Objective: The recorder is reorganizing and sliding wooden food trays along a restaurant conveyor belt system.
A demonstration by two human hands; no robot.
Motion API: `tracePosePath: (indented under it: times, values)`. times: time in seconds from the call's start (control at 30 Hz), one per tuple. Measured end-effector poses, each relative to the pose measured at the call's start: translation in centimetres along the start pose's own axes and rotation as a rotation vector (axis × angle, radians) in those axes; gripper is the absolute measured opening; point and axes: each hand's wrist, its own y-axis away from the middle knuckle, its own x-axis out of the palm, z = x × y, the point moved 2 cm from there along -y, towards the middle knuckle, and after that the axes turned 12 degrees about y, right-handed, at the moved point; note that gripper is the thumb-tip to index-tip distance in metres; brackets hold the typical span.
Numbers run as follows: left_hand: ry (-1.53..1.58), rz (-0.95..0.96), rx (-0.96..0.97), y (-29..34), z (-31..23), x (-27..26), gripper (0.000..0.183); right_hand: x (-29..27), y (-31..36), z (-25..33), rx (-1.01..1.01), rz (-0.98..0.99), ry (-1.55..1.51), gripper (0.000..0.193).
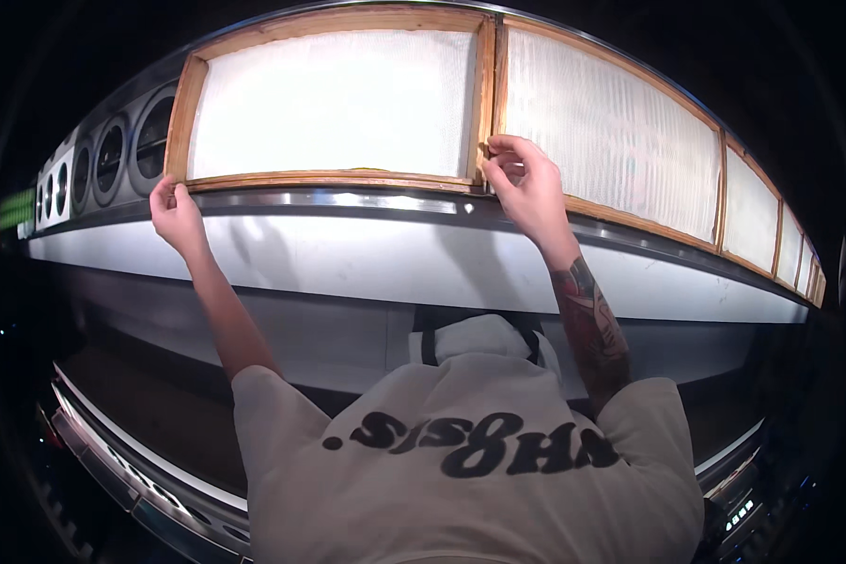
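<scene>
A wooden-framed screen (334, 99) with bright white mesh stands tilted along the top of the head view. My left hand (177, 221) is closed on its lower left corner, the fingertips curled at the wood. At the lower right, my right hand (526, 179) pinches the side of the frame between thumb and fingers. Right beside this hand, a second wooden-framed screen (611, 122) meets the first at a narrow gap. Both forearms reach up and outward from my pale T-shirt (461, 451), and the right one is tattooed.
Several more framed screens (752, 207) continue to the right. Left of the frame is a grey panel with round openings (110, 153). Below the screens runs a metal ledge (329, 200) over a pale panel (348, 254). Lit strips (146, 461) show at the lower left.
</scene>
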Motion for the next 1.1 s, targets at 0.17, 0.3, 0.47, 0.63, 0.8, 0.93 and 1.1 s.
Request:
tracePosePath:
  times: [0.17, 0.3, 0.47, 0.63, 0.8, 0.93, 1.1]
  values:
    - [-0.618, 0.253, -0.023, -8.6, 4.2, 0.8, 0.049, 2.3, -3.0, 0.8, -0.161, -0.096, 0.414, 0.029]
    - [-0.874, 0.254, -0.014, -9.3, 1.3, 4.7, 0.056, 2.5, -3.5, 1.3, 0.019, -0.126, 0.57, 0.022]
    - [-0.771, 0.399, -0.122, -15.7, 4.3, 2.0, 0.05, 2.8, -5.4, 2.0, 0.112, -0.144, 0.661, 0.021]
    - [-0.715, 0.534, -0.02, -15.2, 6.5, 3.5, 0.046, 3.5, -7.1, 0.9, 0.064, -0.196, 0.848, 0.012]
    - [-0.802, 0.514, -0.048, -13.5, 4.9, 5.6, 0.044, 2.4, -6.9, 0.2, 0.075, -0.223, 0.821, 0.012]
    - [-0.732, 0.499, -0.025, -14.1, 7.7, 3.4, 0.041, 3.1, -6.7, 0.1, 0.09, -0.176, 0.74, 0.021]
    - [-0.646, 0.449, -0.025, -15.4, 4.2, 1.9, 0.037, 2.9, -6.3, 0.6, 0.132, -0.158, 0.619, 0.02]
